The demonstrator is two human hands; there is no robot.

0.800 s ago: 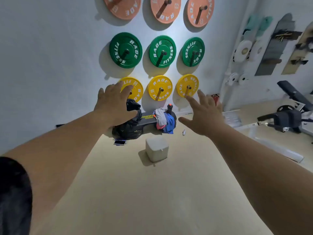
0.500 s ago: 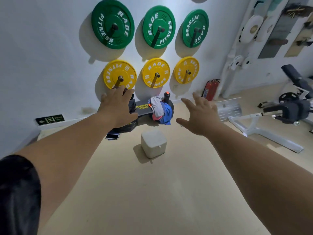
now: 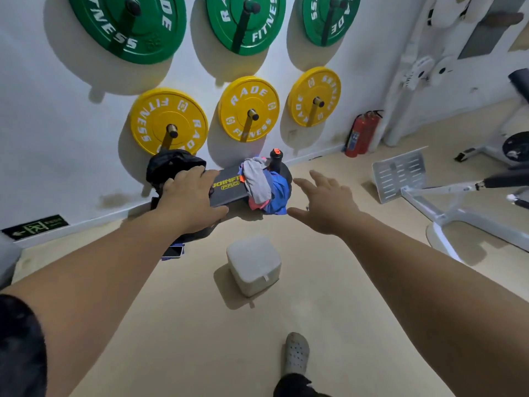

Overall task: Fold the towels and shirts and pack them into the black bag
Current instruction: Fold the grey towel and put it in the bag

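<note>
Two bare arms are stretching forward from the lower corners of the frame over a beige floor [image 3: 200, 325]. The left hand [image 3: 190, 200], centre left, is hovering palm down with fingers straight and close together, gripping nothing. It is overlapping a crumpled black bag [image 3: 171, 166] and the near end of a low black surface [image 3: 229, 187] with yellow lettering; whether it is touching either cannot be told. The right hand [image 3: 323, 206], just right of centre, is holding its fingers spread wide, gripping nothing. Grey, blue and pink clothes [image 3: 263, 186] are lying heaped on the right end of the surface, with a dark bottle [image 3: 276, 160] standing behind them. A pale cube [image 3: 253, 265] is sitting on the floor below them, and a phone [image 3: 173, 251] is lying lower left of it. Yellow weight plates [image 3: 169, 121] are hanging on the white wall above.
</note>
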